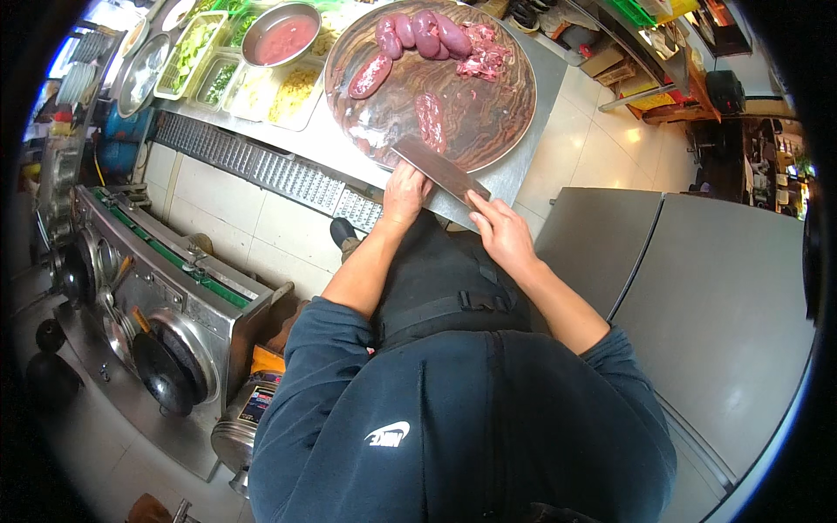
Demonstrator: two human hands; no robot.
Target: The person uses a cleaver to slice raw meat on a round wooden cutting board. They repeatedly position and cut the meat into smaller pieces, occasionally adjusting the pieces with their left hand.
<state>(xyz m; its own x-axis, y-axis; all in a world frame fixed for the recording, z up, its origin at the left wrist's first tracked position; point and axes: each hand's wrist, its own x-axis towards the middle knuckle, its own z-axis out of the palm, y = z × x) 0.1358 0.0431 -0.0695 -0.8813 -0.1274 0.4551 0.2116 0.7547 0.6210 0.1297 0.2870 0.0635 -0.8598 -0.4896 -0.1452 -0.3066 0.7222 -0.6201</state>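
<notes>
My right hand (pixel 507 235) grips a cleaver (pixel 444 170) by its handle, and the blade slants up and left over the near rim of a round wooden chopping board (pixel 373 39). Close under the blade is my left hand (pixel 403 196), its fingertips partly hidden; whether it grips anything is unclear. Just past the blade lies a cut piece of kidney (pixel 429 121) with a scored-looking surface. Another cut kidney piece (pixel 371 75) rests at the left of the board. Several whole kidneys (pixel 426 34) sit at the far side, beside a pile of meat trimmings (pixel 485 53).
A steel bowl (pixel 268 16) of reddish liquid stands over trays of chopped vegetables (pixel 292 95) left of the board. Below runs a perforated metal grating (pixel 288 180). A steel cooking range (pixel 170 287) with woks (pixel 163 372) is at left. Grey cabinet doors (pixel 713 294) stand close at right.
</notes>
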